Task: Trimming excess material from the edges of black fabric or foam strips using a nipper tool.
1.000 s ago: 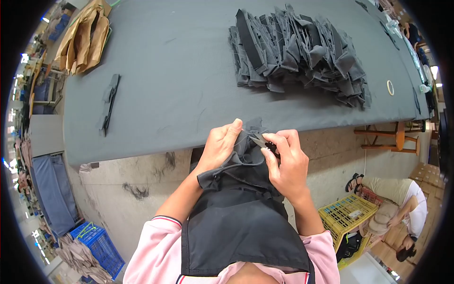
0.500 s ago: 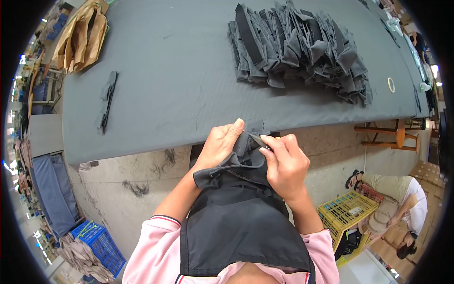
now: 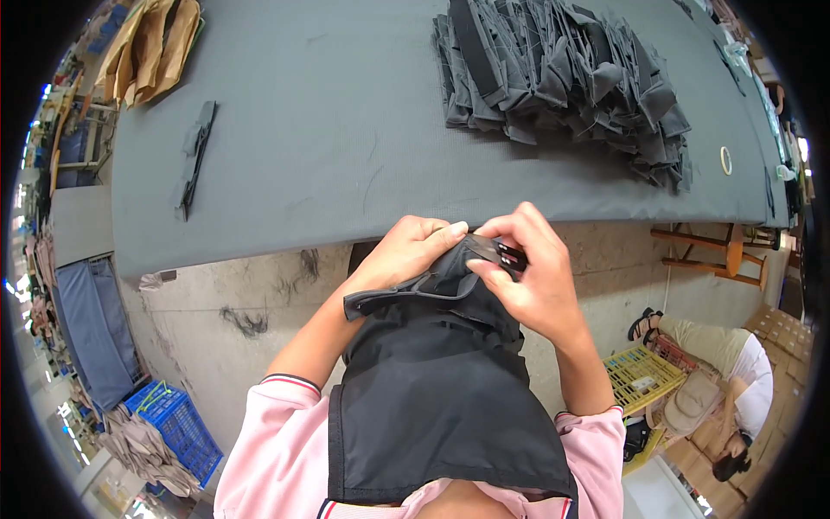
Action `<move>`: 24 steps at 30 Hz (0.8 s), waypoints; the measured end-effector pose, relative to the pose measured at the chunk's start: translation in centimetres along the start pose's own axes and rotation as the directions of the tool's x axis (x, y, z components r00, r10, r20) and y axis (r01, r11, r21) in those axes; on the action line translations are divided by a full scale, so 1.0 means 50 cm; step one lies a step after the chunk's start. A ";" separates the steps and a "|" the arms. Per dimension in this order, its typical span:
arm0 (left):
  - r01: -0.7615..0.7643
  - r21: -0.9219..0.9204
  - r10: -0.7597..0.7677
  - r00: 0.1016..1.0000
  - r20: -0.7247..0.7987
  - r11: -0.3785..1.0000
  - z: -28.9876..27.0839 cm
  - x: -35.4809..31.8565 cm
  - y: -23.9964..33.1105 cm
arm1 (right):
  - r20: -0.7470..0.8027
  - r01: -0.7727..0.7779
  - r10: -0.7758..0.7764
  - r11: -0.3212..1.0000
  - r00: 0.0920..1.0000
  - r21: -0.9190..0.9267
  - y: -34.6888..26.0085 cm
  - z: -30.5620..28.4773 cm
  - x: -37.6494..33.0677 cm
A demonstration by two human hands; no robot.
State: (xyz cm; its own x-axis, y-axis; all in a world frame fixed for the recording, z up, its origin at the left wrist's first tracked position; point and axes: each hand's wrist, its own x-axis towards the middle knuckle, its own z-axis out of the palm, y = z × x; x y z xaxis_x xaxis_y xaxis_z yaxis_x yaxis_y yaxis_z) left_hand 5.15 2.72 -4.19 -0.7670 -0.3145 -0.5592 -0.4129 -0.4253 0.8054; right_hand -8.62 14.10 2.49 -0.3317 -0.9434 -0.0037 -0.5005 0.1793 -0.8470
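Observation:
A dark grey fabric piece with a folded strip (image 3: 406,294) is held above my black apron, just at the table's near edge. My left hand (image 3: 411,253) is closed on it, the thumb pressing the cloth near its upper end. In my right hand (image 3: 543,277) sits a small pair of thread snips (image 3: 510,257), dark, with light and red marks. Its tips are hidden by the cloth and fingers. The right thumb and index finger are at the fabric's upper end, close to the left thumb.
On the grey-covered table (image 3: 285,147) lies a large pile of similar dark pieces (image 3: 562,86), with a tape roll (image 3: 726,161) to its right. A single piece (image 3: 195,160) and brown paper (image 3: 151,52) lie left. Crates stand on both sides; a person (image 3: 743,372) bends at right.
The snips' pointed blade was showing between my hands; now the snips lie back in my right palm, and the right thumb and index finger have moved onto the cloth. The view has shifted slightly.

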 end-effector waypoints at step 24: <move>0.116 0.228 -0.172 0.955 0.241 0.967 -0.019 -0.008 0.003 | 0.382 0.539 -0.413 0.777 0.827 -0.325 0.036 -0.042 -0.001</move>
State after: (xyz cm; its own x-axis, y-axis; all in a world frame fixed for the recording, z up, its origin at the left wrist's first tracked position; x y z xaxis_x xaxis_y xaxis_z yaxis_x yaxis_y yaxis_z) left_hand 5.87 1.97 -4.01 -0.7801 -0.0225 -0.6252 -0.6003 -0.2542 0.7583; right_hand -11.20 15.08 2.06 0.2380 -0.9605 0.1441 -0.8276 -0.2782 -0.4875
